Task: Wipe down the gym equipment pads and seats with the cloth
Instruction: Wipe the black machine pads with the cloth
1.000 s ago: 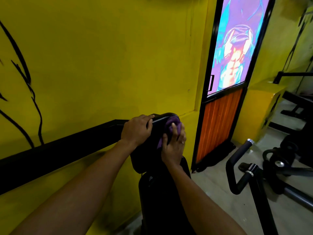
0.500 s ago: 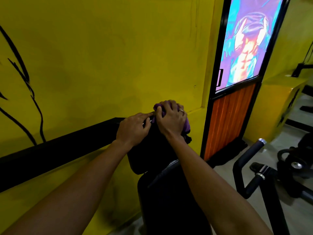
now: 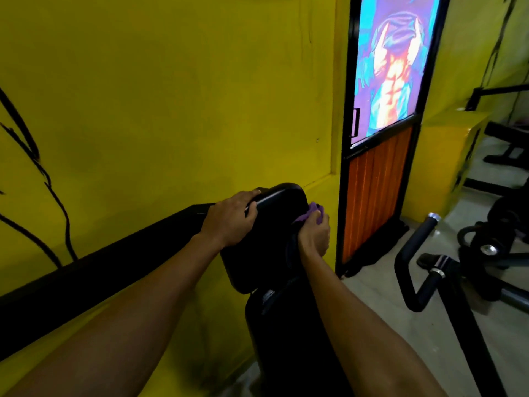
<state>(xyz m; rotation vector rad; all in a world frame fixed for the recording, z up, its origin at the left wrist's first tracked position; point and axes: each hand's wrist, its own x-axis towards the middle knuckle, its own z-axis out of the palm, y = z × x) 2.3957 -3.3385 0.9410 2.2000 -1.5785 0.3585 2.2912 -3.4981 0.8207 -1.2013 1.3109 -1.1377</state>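
A black padded headrest [image 3: 274, 204] tops a black back pad [image 3: 289, 333] of a gym machine, close to the yellow wall. My left hand [image 3: 229, 222] grips the headrest's upper left corner. On the pad's right edge, my right hand [image 3: 315, 233] is closed on a purple cloth [image 3: 310, 212]. Only a bunched bit of the cloth shows above my fingers.
A black rail [image 3: 114, 262] runs along the yellow wall [image 3: 171, 96] on the left. A black-framed door [image 3: 380, 138] with an orange lower panel stands just right of the pad. Black handlebars [image 3: 418, 267] and other dark equipment [image 3: 503, 239] stand on the pale floor at right.
My right hand with the cloth has slid from the top of the headrest down to its right edge. My left hand keeps its grip on the upper left corner.
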